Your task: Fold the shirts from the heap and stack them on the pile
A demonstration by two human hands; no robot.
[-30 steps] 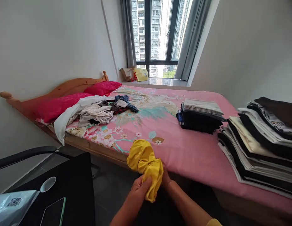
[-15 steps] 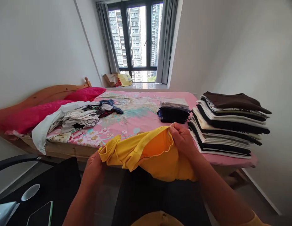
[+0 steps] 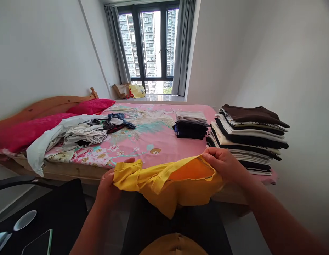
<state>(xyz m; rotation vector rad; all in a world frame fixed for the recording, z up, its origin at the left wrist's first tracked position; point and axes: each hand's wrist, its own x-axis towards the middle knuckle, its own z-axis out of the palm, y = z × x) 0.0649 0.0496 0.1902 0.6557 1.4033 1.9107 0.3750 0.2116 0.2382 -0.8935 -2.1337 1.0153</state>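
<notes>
A yellow shirt (image 3: 177,193) hangs between my two hands, above my lap and in front of the bed's near edge. My left hand (image 3: 108,180) is closed on its bunched left end, with some fingers hidden behind the cloth. At the other end, my right hand (image 3: 219,160) pinches the edge of a wide opening. The orange-looking inside of the shirt shows through that opening. Its lower part sags loosely toward my dark-clothed legs.
A tall stack of folded clothes (image 3: 249,138) and a lower folded stack (image 3: 191,124) stand on the pink flowered bed (image 3: 153,143). A loose clothes pile (image 3: 87,132) lies left, near red pillows (image 3: 34,129). A black chair (image 3: 58,209) holds a phone (image 3: 38,244) and a white cup (image 3: 25,220).
My right hand has moved right and slightly down, drawing the shirt's opening wider sideways. The left hand has shifted its grip on the bunched end. The view has turned slightly right.
</notes>
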